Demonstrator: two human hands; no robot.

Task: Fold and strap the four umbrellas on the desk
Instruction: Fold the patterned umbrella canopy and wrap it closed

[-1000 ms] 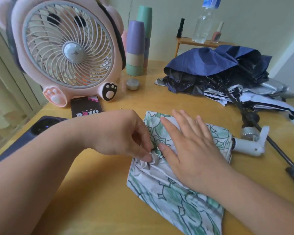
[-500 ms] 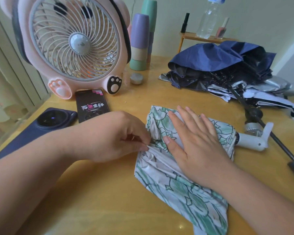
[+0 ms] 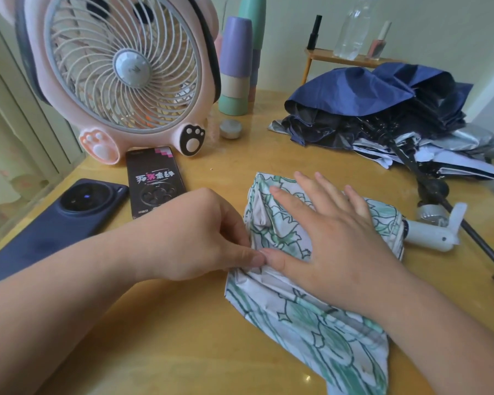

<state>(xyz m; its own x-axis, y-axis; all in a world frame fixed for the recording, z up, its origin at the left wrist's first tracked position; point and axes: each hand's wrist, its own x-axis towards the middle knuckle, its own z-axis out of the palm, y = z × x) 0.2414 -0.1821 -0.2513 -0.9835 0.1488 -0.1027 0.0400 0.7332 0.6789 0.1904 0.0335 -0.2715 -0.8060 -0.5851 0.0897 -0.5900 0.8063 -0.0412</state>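
A white umbrella with a green leaf print (image 3: 320,323) lies collapsed on the wooden desk (image 3: 169,337), its white handle (image 3: 431,235) pointing right. My right hand (image 3: 334,238) lies flat on its canopy with straight fingers, pressing the folds down. My left hand (image 3: 200,238) pinches a fold of the fabric at the canopy's left edge, thumb tip touching my right thumb. At the back right a navy umbrella (image 3: 368,92) lies unfolded in a heap over a silver-and-white umbrella (image 3: 468,155). A black shaft (image 3: 439,192) runs from that heap toward the right edge.
A pink bear-shaped fan (image 3: 126,72) stands at the back left. In front of it lie a black box (image 3: 154,181) and a dark phone (image 3: 60,218). Stacked pastel cups (image 3: 237,69), a small round cap (image 3: 231,129) and a little shelf with bottles (image 3: 351,57) stand behind.
My left hand has closed in on the canopy's left edge until its thumb meets my right thumb. My right hand stays flat on the fabric. The view has shifted slightly.
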